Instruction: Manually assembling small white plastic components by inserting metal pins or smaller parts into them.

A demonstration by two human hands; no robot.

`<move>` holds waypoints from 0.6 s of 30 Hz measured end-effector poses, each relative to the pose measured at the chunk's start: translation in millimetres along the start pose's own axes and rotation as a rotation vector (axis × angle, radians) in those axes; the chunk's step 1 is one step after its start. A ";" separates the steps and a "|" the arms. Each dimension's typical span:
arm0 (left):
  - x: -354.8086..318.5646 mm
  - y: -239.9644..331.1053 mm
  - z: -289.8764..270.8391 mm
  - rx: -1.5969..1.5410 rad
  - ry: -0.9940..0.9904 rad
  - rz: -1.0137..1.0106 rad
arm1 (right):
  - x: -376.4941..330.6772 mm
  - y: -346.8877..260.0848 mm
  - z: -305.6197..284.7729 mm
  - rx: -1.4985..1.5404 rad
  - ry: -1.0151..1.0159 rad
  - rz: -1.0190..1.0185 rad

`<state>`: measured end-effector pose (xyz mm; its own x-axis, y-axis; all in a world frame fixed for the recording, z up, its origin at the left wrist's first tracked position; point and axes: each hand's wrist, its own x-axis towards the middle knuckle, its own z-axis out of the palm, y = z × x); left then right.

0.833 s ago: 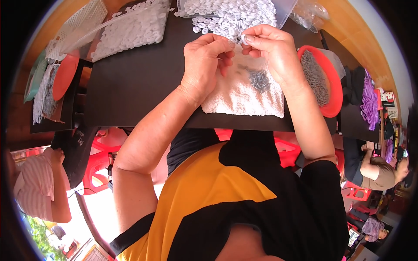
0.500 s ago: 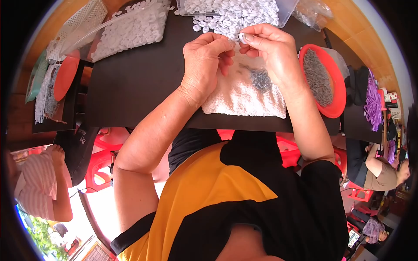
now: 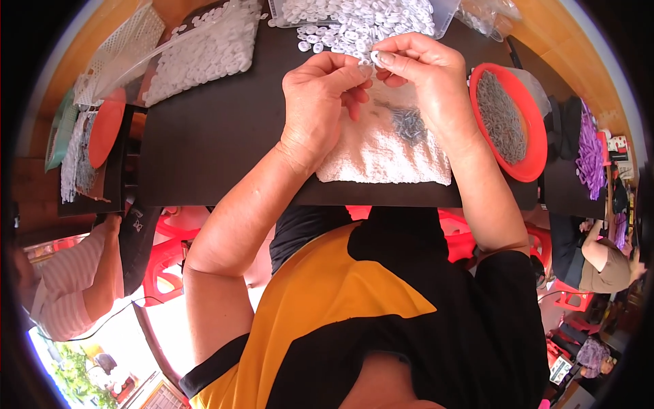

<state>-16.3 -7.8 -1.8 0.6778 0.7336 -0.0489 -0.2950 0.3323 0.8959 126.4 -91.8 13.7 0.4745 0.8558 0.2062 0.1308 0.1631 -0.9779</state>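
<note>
Both my hands meet over the far edge of a pale towel (image 3: 381, 162) on the dark table. My right hand (image 3: 434, 78) pinches a small white oval piece (image 3: 375, 58) between thumb and index finger. Close beside it, my left hand (image 3: 313, 102) is closed in a pinch too; what its fingertips hold is too small to make out. A little heap of thin grey metal pieces (image 3: 409, 127) lies on the towel below my right hand. Just beyond my fingertips, many similar white oval pieces (image 3: 368, 31) spill out of a clear plastic bin (image 3: 446, 15).
A red bowl (image 3: 536, 153) of grey metal pieces stands to the right. A clear bag (image 3: 204, 65) full of white pieces lies at the far left, near a white basket (image 3: 122, 41). Purple strips (image 3: 590, 153) lie farther right. Other people sit at both sides.
My hands stay pinched together in nearly the same spot, with only slight finger movement. The whole view has shifted a little. The person at the left has moved an arm.
</note>
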 end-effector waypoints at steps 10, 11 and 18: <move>2.5 -0.4 -5.0 -0.016 -0.095 -0.028 | -3.3 -0.4 -0.5 0.056 -0.018 -0.020; 3.6 -0.7 -5.9 -0.058 -0.123 -0.058 | -4.4 1.9 0.8 0.018 -0.024 -0.079; 3.5 -2.0 -5.2 -0.076 -0.144 -0.061 | -4.4 -2.2 1.2 0.049 -0.050 -0.073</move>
<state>-16.8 -2.8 -6.1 0.7839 0.6201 -0.0333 -0.2969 0.4214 0.8569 123.0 -95.3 14.9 0.4211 0.8638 0.2766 0.1206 0.2489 -0.9610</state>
